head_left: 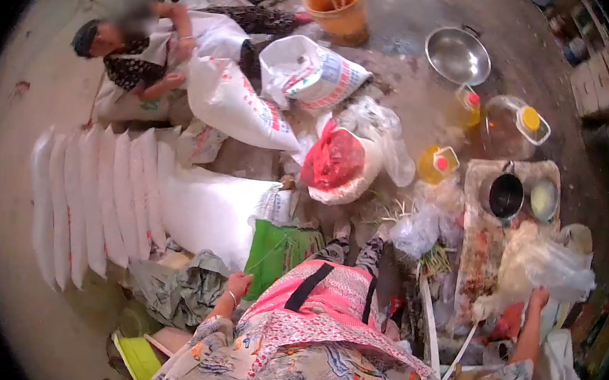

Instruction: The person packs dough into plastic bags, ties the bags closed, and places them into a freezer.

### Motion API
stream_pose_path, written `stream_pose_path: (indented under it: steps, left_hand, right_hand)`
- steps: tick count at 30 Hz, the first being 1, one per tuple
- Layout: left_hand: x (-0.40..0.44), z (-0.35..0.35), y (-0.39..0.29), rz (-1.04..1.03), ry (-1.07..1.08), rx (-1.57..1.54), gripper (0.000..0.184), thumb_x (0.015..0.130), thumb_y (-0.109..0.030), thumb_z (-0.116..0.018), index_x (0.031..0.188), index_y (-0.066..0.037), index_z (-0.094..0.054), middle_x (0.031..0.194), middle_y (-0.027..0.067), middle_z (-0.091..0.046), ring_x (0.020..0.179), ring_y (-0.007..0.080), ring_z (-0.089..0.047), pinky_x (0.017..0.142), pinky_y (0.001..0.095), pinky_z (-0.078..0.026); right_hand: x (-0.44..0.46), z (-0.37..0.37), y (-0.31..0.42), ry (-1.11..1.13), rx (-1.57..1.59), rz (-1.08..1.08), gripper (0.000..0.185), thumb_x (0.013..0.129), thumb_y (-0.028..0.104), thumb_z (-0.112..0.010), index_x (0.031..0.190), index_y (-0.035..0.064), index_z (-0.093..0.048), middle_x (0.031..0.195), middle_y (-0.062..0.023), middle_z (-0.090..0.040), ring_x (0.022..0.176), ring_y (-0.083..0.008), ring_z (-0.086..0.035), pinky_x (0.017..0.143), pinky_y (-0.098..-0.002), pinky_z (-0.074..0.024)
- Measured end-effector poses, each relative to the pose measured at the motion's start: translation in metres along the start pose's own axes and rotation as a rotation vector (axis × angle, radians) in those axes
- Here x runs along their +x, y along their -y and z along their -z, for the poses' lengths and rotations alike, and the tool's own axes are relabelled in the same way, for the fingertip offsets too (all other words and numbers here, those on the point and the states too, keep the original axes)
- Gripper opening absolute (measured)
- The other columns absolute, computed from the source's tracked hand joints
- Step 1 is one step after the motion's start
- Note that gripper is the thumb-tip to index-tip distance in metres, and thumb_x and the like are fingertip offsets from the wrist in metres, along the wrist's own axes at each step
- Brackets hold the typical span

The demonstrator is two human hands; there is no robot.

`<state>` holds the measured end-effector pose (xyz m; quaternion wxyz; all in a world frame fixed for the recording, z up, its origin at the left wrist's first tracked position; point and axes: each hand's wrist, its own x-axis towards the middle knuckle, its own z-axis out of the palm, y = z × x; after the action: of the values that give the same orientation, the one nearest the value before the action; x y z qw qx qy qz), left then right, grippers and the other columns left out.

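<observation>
My left hand [239,285] is closed at the left of my pink apron [316,294], beside a green woven sack [273,249] and a crumpled grey-green bag [192,285]; what it holds, if anything, is too small to make out. On the right, my right hand [539,297] is closed at the lower edge of a clear plastic bag [564,272]. That bag lies over the right end of a stained board [479,262], where a black pot [505,195] and a pale-lidded container [543,199] also stand.
Upright white sacks [102,200] line the left side. Another person [148,65] sits by an open white sack [236,103]. Ahead are a red bag [333,157], an orange bucket [336,10], a metal basin [458,56] and oil jugs [508,129]. A lime-green basin [135,360] is at lower left.
</observation>
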<state>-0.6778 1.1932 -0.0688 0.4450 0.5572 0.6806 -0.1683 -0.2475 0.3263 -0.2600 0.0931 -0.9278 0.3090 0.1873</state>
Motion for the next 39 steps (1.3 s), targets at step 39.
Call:
stream_pose_path:
  steps: [39]
  left_hand:
    - [0.092,0.066,-0.033,-0.112,0.063,-0.258,0.021,0.073,-0.016,-0.054,0.056,-0.008,-0.044,0.044,0.0011,-0.041,0.033,0.0107,-0.038,0.030,0.0232,-0.031]
  right_hand:
    - [-0.233,0.014,0.201,-0.017,0.425,0.283,0.004,0.065,0.010,-0.049,0.065,0.0067,-0.052,0.056,-0.0043,-0.049,0.047,-0.0147,-0.049,0.045,-0.0305,-0.0393]
